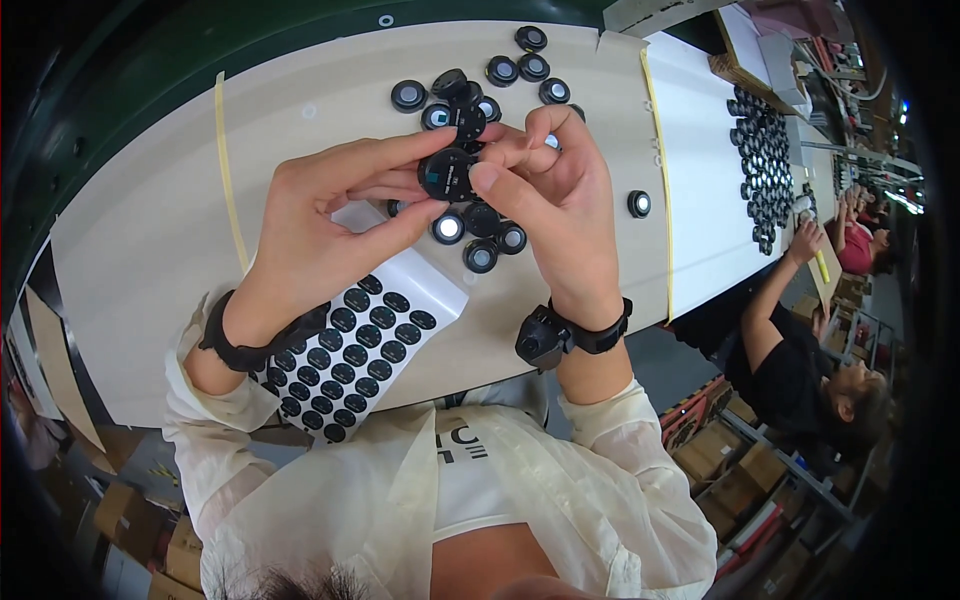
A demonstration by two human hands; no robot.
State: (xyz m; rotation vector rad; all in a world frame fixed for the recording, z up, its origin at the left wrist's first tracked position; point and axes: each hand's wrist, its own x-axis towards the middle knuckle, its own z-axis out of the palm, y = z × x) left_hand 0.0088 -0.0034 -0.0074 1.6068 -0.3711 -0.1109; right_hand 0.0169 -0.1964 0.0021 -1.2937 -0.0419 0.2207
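My left hand and my right hand meet over the table and both pinch one small black round part. The left thumb and forefinger grip its left side; the right thumb presses on its right edge. Under my left wrist lies a white sheet covered with rows of several black oval stickers. Several more black round parts, some with shiny centres, lie loose on the pale tabletop just below and beyond my hands.
A lone round part lies right of my hands. Further right, a white surface holds a dense group of black parts. A co-worker in a black top sits at the right, one hand on the table. Cardboard boxes stand on the floor.
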